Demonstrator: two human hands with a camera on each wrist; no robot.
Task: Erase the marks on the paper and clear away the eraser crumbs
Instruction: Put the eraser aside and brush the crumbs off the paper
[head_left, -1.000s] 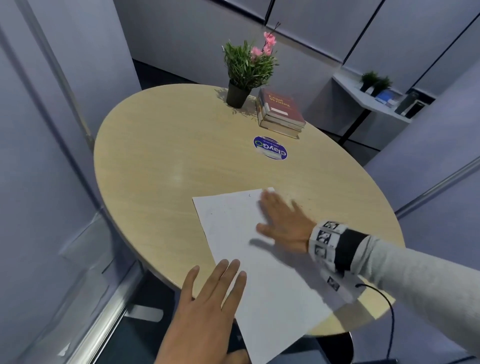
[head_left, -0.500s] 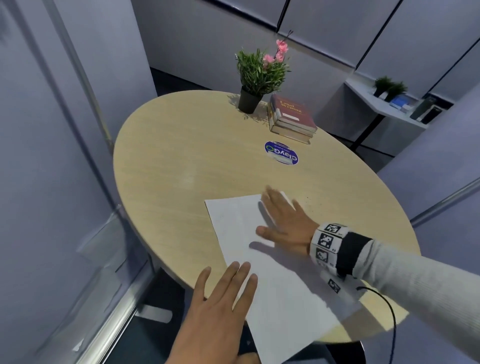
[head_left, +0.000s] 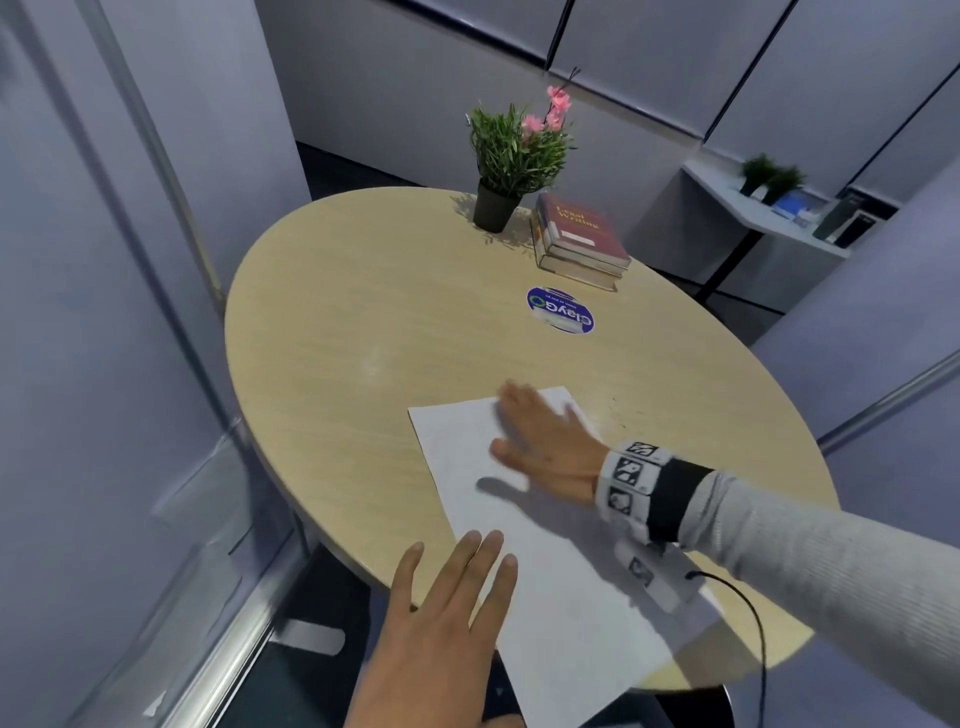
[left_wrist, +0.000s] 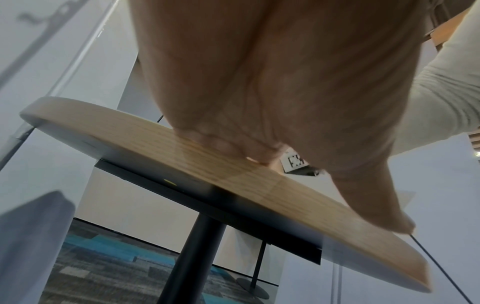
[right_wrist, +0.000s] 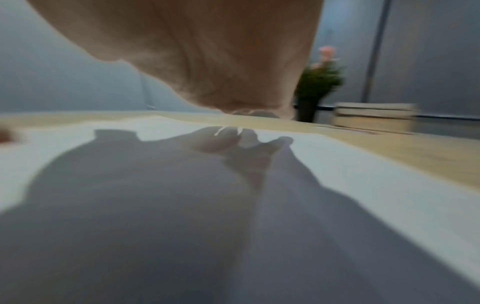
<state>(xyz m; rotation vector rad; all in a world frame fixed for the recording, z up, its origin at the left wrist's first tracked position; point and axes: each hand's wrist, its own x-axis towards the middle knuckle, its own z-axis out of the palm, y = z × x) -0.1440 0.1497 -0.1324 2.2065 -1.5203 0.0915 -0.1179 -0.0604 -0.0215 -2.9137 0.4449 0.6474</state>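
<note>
A white sheet of paper lies at an angle on the near part of the round wooden table. My right hand lies flat and open on the paper's far right end, blurred with motion. My left hand rests flat with straight fingers on the paper's near left edge. A few dark specks dot the table just right of the paper. The left wrist view shows my fingertips touching the tabletop. In the right wrist view my palm hovers over the paper. No eraser is visible.
A potted plant and a stack of books stand at the table's far side, with a round blue sticker in front of them. Glass partitions close in on the left and right. The paper's near corner overhangs the table edge.
My right hand has slid a little to the left across the paper's far end. The left hand has stayed at the near edge. The head view has shifted slightly.
</note>
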